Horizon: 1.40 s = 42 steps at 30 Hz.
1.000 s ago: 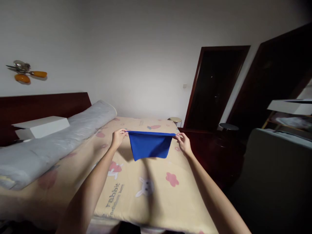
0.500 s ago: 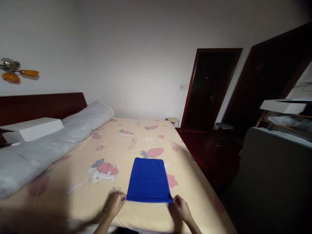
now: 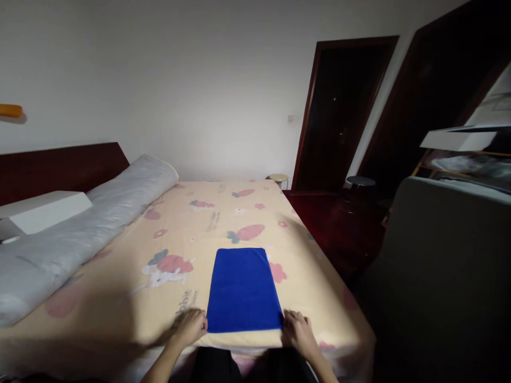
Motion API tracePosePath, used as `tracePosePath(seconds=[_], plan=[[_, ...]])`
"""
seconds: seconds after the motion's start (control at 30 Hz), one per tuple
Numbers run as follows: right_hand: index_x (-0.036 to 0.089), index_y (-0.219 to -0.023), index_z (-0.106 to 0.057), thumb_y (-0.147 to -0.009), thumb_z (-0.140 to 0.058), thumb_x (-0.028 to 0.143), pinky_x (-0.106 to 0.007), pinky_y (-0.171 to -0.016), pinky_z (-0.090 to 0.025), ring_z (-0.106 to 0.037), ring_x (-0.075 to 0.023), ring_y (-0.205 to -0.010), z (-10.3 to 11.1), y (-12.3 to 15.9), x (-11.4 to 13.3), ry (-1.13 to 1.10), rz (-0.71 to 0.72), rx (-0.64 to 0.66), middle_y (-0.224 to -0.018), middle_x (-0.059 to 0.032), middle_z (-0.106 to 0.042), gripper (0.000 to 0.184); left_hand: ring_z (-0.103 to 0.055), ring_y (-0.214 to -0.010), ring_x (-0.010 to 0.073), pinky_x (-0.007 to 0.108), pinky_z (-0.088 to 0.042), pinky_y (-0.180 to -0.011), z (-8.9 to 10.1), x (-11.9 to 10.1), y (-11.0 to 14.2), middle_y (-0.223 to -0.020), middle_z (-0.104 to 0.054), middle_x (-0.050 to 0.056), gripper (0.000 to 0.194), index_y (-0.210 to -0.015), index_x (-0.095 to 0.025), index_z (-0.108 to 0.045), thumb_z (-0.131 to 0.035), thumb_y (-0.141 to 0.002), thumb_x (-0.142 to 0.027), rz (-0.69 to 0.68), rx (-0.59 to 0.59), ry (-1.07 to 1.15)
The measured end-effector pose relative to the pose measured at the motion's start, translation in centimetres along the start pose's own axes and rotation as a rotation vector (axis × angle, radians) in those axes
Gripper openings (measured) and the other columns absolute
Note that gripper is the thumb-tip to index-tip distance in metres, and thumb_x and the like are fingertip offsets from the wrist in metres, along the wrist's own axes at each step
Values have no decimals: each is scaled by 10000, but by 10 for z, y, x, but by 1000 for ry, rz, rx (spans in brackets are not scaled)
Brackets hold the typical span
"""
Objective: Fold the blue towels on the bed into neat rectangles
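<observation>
Bed top: open sheet lies beyond and to both sides of the blue cloth, passable at low height. Left side bounded by a long grey bolster with a white box on it, headboard behind. Right edge drops to dark floor; a grey upholstered block stands close by. Left hand and right hand occupy the cloth's near corners.

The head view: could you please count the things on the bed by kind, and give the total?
Blue cloth, flat, with the left hand and right hand at its near corners: 1
Long grey bolster: 1
White box: 1
Total: 3
</observation>
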State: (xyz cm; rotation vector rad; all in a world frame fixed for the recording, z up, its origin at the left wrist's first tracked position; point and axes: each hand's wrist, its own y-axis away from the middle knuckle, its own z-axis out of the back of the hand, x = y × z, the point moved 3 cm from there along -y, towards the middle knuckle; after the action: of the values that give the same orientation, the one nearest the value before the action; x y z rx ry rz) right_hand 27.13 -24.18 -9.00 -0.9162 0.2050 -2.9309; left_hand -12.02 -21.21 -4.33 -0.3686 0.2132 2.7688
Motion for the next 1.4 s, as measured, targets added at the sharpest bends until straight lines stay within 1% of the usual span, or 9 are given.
tracePosePath(seconds=[0.17, 0.33, 0.47, 0.63, 0.77, 0.93, 1.2, 1.3, 1.4], plan=[[236, -1109, -660, -937, -360, 348, -418, -950, -405, -592, -249, -1044, -10, -37, 56, 173, 62, -96, -1120, -104, -672, 364, -588, -1123, 243, 405, -388, -1034, 1, -52, -36, -1122, -707, 93, 441, -1006, -209, -727, -306, -968, -336, 40, -171, -88], [243, -1401, -489, -925, -360, 259, -411, -1076, -370, -448, -238, -1346, -87, -43, 109, 184, 189, 20, -1479, -50, -477, 494, -419, -1376, 198, 383, -379, -1088, -57, -107, -70, -1507, -462, 56, 545, -1449, -197, -409, -250, -930, -146, 51, -276, -150], [268, -1459, -398, -960, -344, 448, -483, -1127, -335, -377, -259, -1400, -119, -16, 68, 230, 119, 4, -1528, -34, -365, 533, -425, -1378, 192, 413, -376, -1096, -108, -77, -53, -1531, -401, 1, 522, -1492, -283, -279, -296, -970, -299, -20, -355, -257], [287, -1453, -401, -951, -320, 485, -566, -1127, -315, -344, -289, -1414, -97, 13, -1, 301, -39, -95, -1527, -24, -358, 546, -466, -1346, 184, 405, -354, -1099, -110, -14, -13, -1520, -415, -27, 605, -1512, -336, -75, -341, -968, -352, -38, -485, -354], [237, -1468, -371, -947, -313, 375, -588, -1147, -272, -282, -289, -1441, -90, -1, 30, 301, -58, -107, -1556, -44, -288, 542, -442, -1364, 187, 418, -336, -1111, -95, -33, -24, -1522, -418, 1, 610, -1520, -296, -77, -343, -971, -316, -29, -536, -367], [295, -1499, -259, -982, -274, 310, -445, -1168, -302, -254, -202, -1452, -105, -37, 98, 162, 214, 69, -1566, 8, -259, 517, -393, -1398, 169, 401, -359, -1105, -93, -79, -62, -1546, -369, -1, 603, -1516, -275, -90, -284, -953, -181, -71, -460, -325], [290, -1494, -284, -955, -357, 507, -558, -1148, -303, -333, -285, -1420, -91, -7, -2, 249, 33, -37, -1547, -23, -319, 586, -400, -1398, 205, 448, -343, -1136, -96, -11, -20, -1567, -307, -18, 614, -1502, -368, -59, -357, -965, -355, -55, -256, -230], [254, -1480, -345, -949, -368, 422, -586, -1159, -261, -318, -306, -1426, -91, -17, 6, 279, 46, -76, -1549, -48, -312, 558, -393, -1402, 238, 510, -308, -1150, -93, -16, -26, -1565, -304, -1, 633, -1498, -367, -75, -382, -947, -309, -28, -298, -240], [256, -1509, -264, -952, -309, 275, -533, -1170, -260, -257, -263, -1454, -94, -49, 51, 258, 120, -74, -1576, -27, -247, 559, -348, -1427, 230, 499, -324, -1144, -90, -46, -57, -1577, -280, 23, 617, -1508, -313, -76, -341, -954, -259, 44, -403, -255]])
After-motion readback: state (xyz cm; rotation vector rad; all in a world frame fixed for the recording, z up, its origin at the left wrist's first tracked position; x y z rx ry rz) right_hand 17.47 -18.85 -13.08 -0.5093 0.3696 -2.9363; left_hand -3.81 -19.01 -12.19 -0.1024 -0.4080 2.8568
